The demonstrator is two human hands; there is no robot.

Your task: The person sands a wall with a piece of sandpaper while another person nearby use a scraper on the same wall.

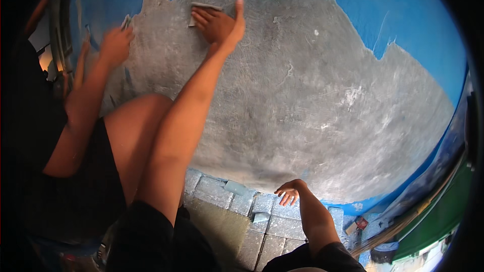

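Note:
My left hand point(216, 24) presses a thin folded sheet, apparently sandpaper point(192, 22), flat against the upper part of a wall. Only the sheet's pale edges show around my fingers. Bare grey plaster point(264, 94) covers most of the wall before me, with whitish patches and fine scratches. Blue paint point(408, 11) surrounds it, ending in a ragged, flaking edge above my left hand. Low down, near the foot of the wall, my right hand point(289, 192) hangs with fingers apart and nothing in it.
Close on my left, a co-worker's hand point(116, 47) holds a small tool at the paint edge; their bent knee point(140, 121) is beside my arm. Dusty paving blocks point(285, 226) bear paint flakes point(261, 217) and a mat point(215, 223). A straw broom point(408, 215) leans at right.

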